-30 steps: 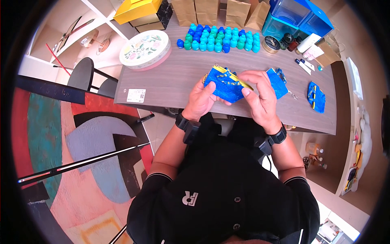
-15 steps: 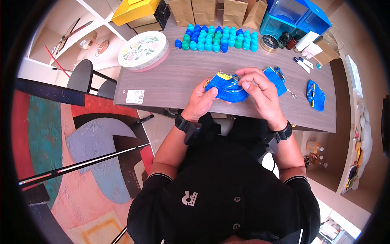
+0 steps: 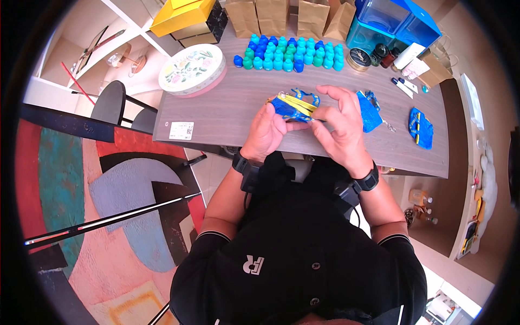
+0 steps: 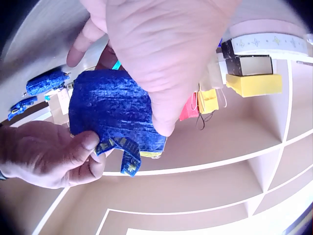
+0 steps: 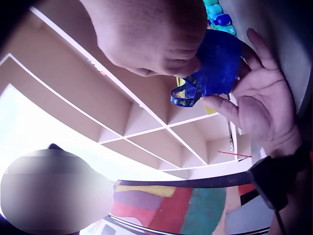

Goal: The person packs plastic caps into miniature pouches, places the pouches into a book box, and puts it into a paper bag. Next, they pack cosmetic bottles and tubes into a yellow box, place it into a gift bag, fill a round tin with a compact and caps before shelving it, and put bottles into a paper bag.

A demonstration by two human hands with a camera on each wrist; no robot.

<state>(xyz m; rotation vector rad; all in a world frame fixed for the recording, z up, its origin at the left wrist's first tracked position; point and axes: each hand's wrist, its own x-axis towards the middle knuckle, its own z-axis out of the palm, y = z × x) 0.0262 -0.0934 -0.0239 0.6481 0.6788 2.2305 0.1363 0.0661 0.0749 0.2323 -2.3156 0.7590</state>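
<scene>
Between the hands, above the table (image 3: pixel 227 122), is a small blue pouch (image 3: pixel 287 112) with a yellow zip edge and a patterned strap. The left hand (image 3: pixel 264 132) holds its left end, thumb on the near side. The right hand (image 3: pixel 344 130) pinches the other end between thumb and finger. In the left wrist view the blue pouch (image 4: pixel 112 107) shows its flat side, and the right hand (image 4: pixel 49 154) grips its edge by the strap. The right wrist view shows the left hand (image 5: pixel 266 105) around the far side of the pouch (image 5: pixel 220 63).
Two more blue pouches (image 3: pixel 370 112) (image 3: pixel 421 128) lie to the right. Rows of blue and green bottles (image 3: pixel 290 53) stand behind the hands, with paper bags (image 3: pixel 273 16) beyond. A round floral box (image 3: pixel 192 69) is at back left, a clear blue box (image 3: pixel 390 24) at back right.
The pouch has tilted, so its yellow zip edge and strap now face the head camera more. The right hand has shifted slightly left and down onto its right end.
</scene>
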